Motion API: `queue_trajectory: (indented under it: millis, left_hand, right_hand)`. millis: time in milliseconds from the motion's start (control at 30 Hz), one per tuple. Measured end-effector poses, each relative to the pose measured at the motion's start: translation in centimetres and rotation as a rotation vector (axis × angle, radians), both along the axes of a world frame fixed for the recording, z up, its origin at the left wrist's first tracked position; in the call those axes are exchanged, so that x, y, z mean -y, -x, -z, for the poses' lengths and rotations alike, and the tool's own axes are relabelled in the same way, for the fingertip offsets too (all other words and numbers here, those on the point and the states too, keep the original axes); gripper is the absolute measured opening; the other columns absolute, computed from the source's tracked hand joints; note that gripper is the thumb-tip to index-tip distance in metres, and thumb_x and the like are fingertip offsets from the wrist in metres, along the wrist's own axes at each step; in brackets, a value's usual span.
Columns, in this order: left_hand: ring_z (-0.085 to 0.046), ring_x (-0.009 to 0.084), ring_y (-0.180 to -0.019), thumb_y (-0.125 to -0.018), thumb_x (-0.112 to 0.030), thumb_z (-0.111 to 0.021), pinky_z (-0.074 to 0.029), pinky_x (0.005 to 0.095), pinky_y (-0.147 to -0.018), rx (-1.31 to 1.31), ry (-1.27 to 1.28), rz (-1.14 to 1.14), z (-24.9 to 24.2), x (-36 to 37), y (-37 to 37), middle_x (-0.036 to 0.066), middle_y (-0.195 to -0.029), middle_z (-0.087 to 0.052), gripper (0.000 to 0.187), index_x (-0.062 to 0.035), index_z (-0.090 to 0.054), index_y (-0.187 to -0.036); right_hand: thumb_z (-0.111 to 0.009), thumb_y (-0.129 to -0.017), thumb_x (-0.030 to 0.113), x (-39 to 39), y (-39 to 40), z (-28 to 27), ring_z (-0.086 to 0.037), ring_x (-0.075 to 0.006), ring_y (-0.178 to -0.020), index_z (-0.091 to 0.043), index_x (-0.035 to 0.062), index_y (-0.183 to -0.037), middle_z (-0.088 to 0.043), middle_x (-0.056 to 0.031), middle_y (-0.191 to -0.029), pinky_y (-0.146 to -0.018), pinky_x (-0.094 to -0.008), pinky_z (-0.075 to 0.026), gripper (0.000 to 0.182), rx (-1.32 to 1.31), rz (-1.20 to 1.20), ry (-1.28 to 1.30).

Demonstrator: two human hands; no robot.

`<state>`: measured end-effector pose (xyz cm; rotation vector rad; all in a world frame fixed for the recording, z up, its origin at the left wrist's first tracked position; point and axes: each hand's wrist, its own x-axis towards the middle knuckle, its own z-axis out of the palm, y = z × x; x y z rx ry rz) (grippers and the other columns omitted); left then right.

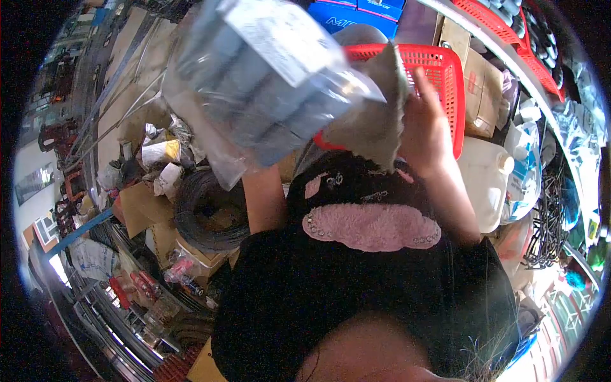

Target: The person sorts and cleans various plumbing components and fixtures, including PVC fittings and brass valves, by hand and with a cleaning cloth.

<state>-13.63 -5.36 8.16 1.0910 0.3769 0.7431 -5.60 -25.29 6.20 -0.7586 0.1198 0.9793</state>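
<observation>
A clear plastic bag (254, 95) of dark grey packed items, with a white label, hangs tilted at upper left centre, blurred by motion. My left forearm reaches up under it; the bag hides my left hand and its fingers. Right of the bag, my right hand (429, 130) is closed at the edge of a grey-brown piece (375, 121) with a jagged rim, which looks like cloth or rough paper. Some of its fingers are hidden. Behind that hand is a red plastic basket (454, 95), partly covered by the bag and the piece.
Blue boxes (356, 19) stand beyond the basket. Cardboard boxes (482, 92) and a whitish plastic jug (482, 184) are on the right. On the left lie a coil of dark wire (211, 210), crumpled wrappers and red-handled tools (145, 284).
</observation>
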Motion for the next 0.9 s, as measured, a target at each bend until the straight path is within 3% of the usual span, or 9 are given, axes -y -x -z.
queue_trajectory:
  millis: [100,200,300,567,600,700,733,833,900]
  left_hand:
    - [-0.057,0.0078,-0.084,-0.096,-0.034,-0.058,-0.046,0.0268,-0.074,-0.076,-0.02,0.079,0.4,1.3,-0.6,0.002,-0.092,-0.064,0.038,0.0009,-0.063,-0.111]
    - [-0.058,0.0071,-0.082,-0.096,-0.033,-0.059,-0.047,0.0262,-0.073,-0.149,-0.051,0.173,1.0,2.4,-1.6,0.002,-0.09,-0.064,0.037,0.0013,-0.064,-0.11]
    - [-0.058,0.0065,-0.081,-0.096,-0.032,-0.06,-0.047,0.0257,-0.072,-0.22,-0.117,0.248,1.5,3.1,-2.5,0.002,-0.088,-0.065,0.037,0.0016,-0.065,-0.109]
    - [-0.059,0.0052,-0.075,-0.097,-0.03,-0.059,-0.047,0.0253,-0.065,-0.312,-0.263,0.408,2.8,0.8,-3.9,0.001,-0.081,-0.067,0.035,0.0024,-0.068,-0.104]
    - [-0.065,0.0134,-0.071,-0.095,-0.03,-0.061,-0.05,0.0302,-0.062,-0.358,-0.635,0.298,5.1,-0.9,-3.4,0.006,-0.08,-0.069,0.034,0.0025,-0.067,-0.103]
    - [-0.063,0.0121,-0.076,-0.094,-0.039,-0.062,-0.048,0.0257,-0.068,-0.81,-0.897,0.315,5.7,-2.1,-1.0,0.008,-0.086,-0.068,0.043,0.0022,-0.065,-0.106]
    - [-0.067,0.0316,-0.077,-0.089,-0.039,-0.065,-0.051,0.0348,-0.069,-0.796,-0.939,0.305,6.1,-1.7,-0.4,0.017,-0.087,-0.069,0.04,0.0006,-0.065,-0.096]
    - [-0.065,0.0238,-0.078,-0.087,-0.046,-0.067,-0.049,0.0344,-0.072,-0.739,-1.041,0.301,8.1,-0.8,0.5,0.013,-0.086,-0.067,0.048,-0.0006,-0.065,-0.103]
    - [-0.063,0.0312,-0.085,-0.084,-0.046,-0.07,-0.048,0.0399,-0.078,-0.773,-1.218,0.177,8.8,-0.1,0.7,0.015,-0.09,-0.066,0.048,-0.0015,-0.065,-0.1]
  right_hand:
    - [-0.041,-0.093,0.065,0.7,-1.5,-1.7,-0.048,-0.0272,-0.126,-0.042,-0.0012,-0.141,-0.049,-0.0148,-0.14,-0.108,-0.0423,-0.035,0.081,0.051,-0.037,0.06]
    - [-0.061,-0.09,0.051,2.0,-2.1,0.2,-0.051,-0.0222,-0.122,-0.046,0.0047,-0.137,-0.054,-0.0116,-0.134,-0.102,-0.039,-0.041,0.068,0.176,-0.047,-0.024]
    - [-0.077,-0.08,0.04,3.4,-2.1,-1.0,-0.05,-0.0211,-0.121,-0.051,0.0006,-0.129,-0.056,-0.0116,-0.13,-0.101,-0.0381,-0.039,0.068,0.356,-0.206,0.258]
    - [-0.072,-0.08,0.022,9.3,-1.9,3.8,-0.061,-0.0279,-0.106,-0.054,-0.0035,-0.126,-0.062,-0.0154,-0.119,-0.094,-0.0413,-0.05,0.055,0.015,0.302,0.222]
    - [-0.071,-0.082,0.021,9.9,-2.1,3.9,-0.061,-0.0278,-0.106,-0.053,-0.0031,-0.127,-0.062,-0.0154,-0.119,-0.094,-0.0413,-0.05,0.054,0.046,0.351,0.239]
    - [-0.065,-0.088,0.019,12.3,-3.4,4.5,-0.062,-0.0291,-0.108,-0.05,-0.0027,-0.13,-0.061,-0.0165,-0.121,-0.096,-0.0429,-0.05,0.05,0.125,0.443,0.201]
    - [-0.063,-0.089,0.021,13.2,-3.8,5.2,-0.062,-0.0296,-0.108,-0.05,-0.0024,-0.13,-0.06,-0.0169,-0.122,-0.094,-0.0433,-0.051,0.049,0.153,0.466,0.242]
    - [-0.062,-0.091,0.022,14.7,-5.0,5.6,-0.06,-0.03,-0.111,-0.047,-0.0027,-0.133,-0.058,-0.0179,-0.125,-0.093,-0.044,-0.051,0.051,0.233,0.51,0.389]
    - [-0.063,-0.091,0.02,14.5,-5.1,5.5,-0.059,-0.0295,-0.114,-0.045,-0.0026,-0.135,-0.057,-0.0175,-0.127,-0.096,-0.0435,-0.049,0.053,0.257,0.564,0.454]
